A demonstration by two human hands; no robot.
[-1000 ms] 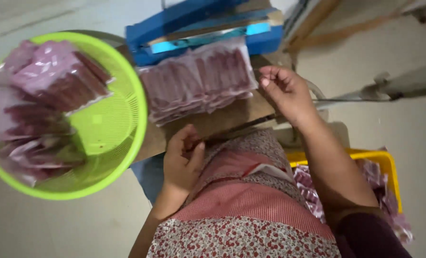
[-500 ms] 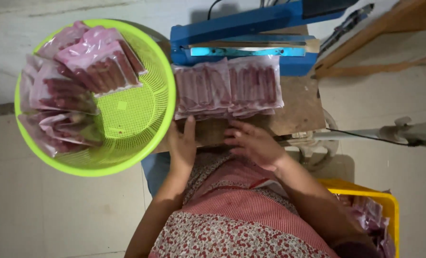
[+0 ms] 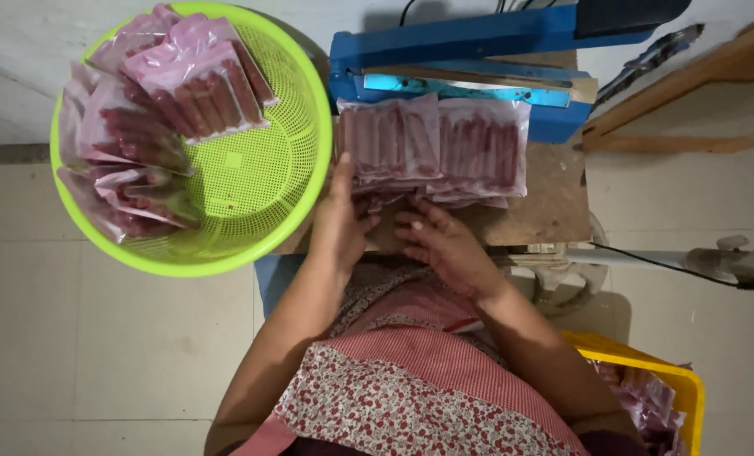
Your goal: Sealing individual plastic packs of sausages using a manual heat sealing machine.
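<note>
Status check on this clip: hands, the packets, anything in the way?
Left hand open, flat against stacked pink packets on the wooden board. Right hand open at their near edge. Blue sealer just behind; nothing blocking.

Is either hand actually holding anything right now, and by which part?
Nothing is gripped. Both the left hand and right hand rest open at the near edge of the stacked packets.

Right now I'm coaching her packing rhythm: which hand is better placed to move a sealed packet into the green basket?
Probably the left hand: it touches the packets on the side next to the green basket.
</note>
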